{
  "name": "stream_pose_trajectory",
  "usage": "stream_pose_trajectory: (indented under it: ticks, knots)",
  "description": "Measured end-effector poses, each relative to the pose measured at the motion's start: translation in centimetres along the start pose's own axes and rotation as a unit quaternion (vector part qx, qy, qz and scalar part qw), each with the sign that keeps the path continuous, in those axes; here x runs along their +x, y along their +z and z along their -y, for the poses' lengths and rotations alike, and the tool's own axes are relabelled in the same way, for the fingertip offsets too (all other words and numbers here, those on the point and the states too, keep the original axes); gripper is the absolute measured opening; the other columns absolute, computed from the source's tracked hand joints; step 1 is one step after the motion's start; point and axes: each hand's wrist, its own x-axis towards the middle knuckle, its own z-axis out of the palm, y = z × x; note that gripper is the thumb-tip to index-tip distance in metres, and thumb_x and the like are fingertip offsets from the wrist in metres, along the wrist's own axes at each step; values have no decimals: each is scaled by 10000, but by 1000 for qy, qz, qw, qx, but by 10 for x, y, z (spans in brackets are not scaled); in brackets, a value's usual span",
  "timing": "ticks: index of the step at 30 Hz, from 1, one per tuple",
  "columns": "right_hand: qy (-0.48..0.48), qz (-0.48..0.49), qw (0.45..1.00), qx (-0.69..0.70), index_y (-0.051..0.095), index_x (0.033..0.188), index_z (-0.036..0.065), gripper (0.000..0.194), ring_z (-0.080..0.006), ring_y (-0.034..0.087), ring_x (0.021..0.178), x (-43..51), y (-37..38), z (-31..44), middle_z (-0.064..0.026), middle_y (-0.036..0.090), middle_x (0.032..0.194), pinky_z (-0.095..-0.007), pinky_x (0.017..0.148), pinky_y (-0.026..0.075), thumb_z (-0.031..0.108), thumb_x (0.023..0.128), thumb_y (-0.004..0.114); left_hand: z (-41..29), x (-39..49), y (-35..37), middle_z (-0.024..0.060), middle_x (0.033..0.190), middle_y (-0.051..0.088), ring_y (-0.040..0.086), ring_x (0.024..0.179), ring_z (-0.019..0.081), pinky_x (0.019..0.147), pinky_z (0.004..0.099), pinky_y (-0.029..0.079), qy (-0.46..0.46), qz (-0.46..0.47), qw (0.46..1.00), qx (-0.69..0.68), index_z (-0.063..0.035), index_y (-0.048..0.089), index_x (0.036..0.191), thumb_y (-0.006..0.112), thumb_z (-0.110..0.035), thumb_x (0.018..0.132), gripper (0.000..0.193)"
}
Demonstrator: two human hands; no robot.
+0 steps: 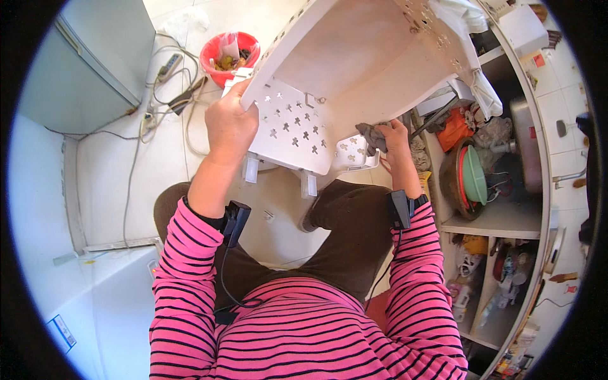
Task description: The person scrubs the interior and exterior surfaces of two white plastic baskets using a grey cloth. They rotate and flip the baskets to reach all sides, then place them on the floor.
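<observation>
A large white plastic storage rack (351,90), its panels pierced with small cut-out shapes, stands tilted in front of me. My left hand (232,121) grips its left edge near a white clip-like part. In my right hand (395,137) is a crumpled grey-brown cloth (374,136), held beside the rack's right side. Just below the cloth a small white perforated basket (354,153) sticks out. Two short translucent legs (308,185) show at the rack's near edge. The fingertips of my left hand are partly hidden behind the panel.
A red bin (230,57) with waste stands beyond my left hand. Cables and a power strip (169,66) lie on the tiled floor near a grey cabinet-like appliance (95,52). At right, open shelves (491,230) hold basins and bags; a white appliance (114,304) is at lower left.
</observation>
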Motion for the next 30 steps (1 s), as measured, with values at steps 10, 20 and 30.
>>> stream_pose_trajectory:
  ticks: [10, 20, 30]
  knots:
    - [147, 52, 986, 56, 612, 911, -70, 192, -224, 642, 680, -42, 87, -48, -128, 646, 805, -337, 555, 514, 62, 772, 632, -79, 74, -53, 170, 701, 645, 639, 683, 348, 647, 440, 505, 194, 98, 945, 244, -88, 662, 940, 551, -5, 707, 271]
    - [96, 112, 970, -193, 655, 855, -21, 183, -196, 610, 743, -47, 121, -70, -96, 650, 826, -312, 654, 492, 83, 706, 678, -116, 81, -30, 205, 724, 640, 635, 720, 391, 670, 463, 506, 223, 91, 898, 368, -38, 602, 875, 525, 1, 726, 173]
    - [-43, 80, 965, -247, 691, 955, 91, 291, -339, 629, 913, -57, 114, -50, -166, 672, 971, -379, 820, 497, 126, 676, 613, -152, 97, -29, 205, 937, 657, 629, 889, 366, 801, 415, 499, 288, 270, 857, 330, -69, 633, 1072, 619, -176, 786, 305]
